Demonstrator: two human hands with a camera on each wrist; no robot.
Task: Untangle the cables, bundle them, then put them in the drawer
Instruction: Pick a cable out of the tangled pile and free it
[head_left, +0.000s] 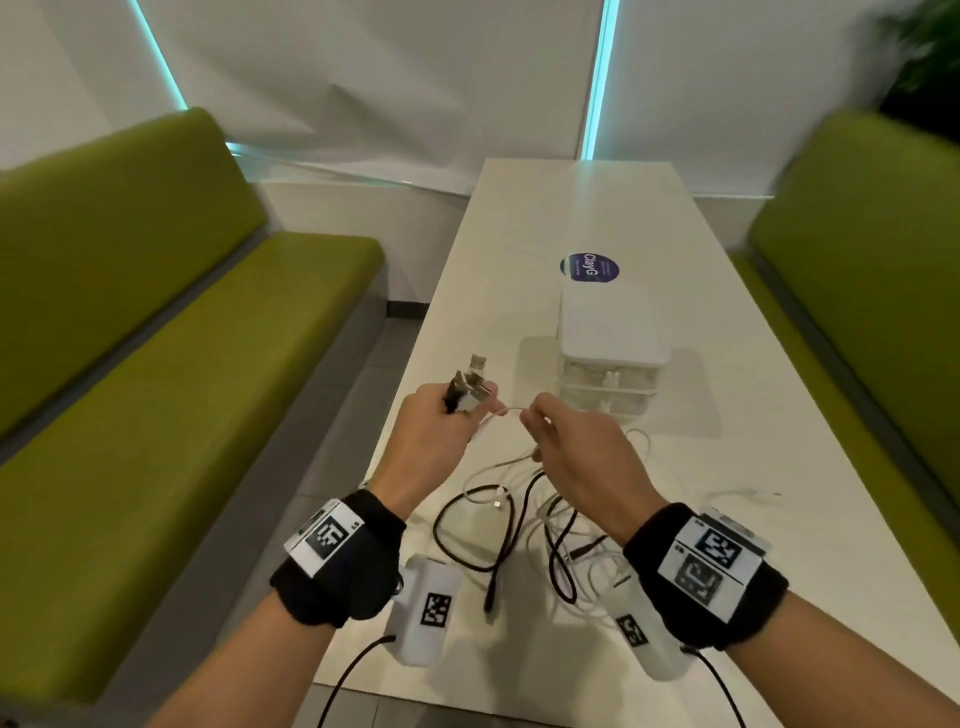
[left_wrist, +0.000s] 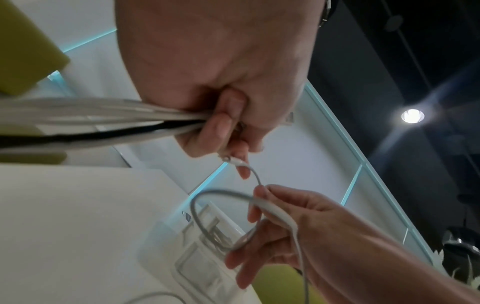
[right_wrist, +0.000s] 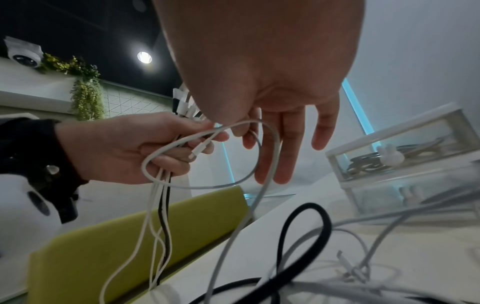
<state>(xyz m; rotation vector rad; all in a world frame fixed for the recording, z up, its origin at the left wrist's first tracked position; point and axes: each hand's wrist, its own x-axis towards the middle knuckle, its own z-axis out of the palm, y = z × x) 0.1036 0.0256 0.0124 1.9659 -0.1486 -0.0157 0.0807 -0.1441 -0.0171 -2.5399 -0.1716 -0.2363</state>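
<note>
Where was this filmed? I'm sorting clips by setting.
Probably a cafe or office lounge booth: two green padded benches face each other across a long white table, with a ceiling security camera overhead.

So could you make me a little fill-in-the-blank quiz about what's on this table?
1. The left hand grips a bunch of cable ends with their ____ sticking up.
2. The right hand pinches a thin ____ cable.
3. The loose cables lie tangled on the white ____.
4. The seats on both sides are ____.

Missing words: plugs; white; table; green
</note>
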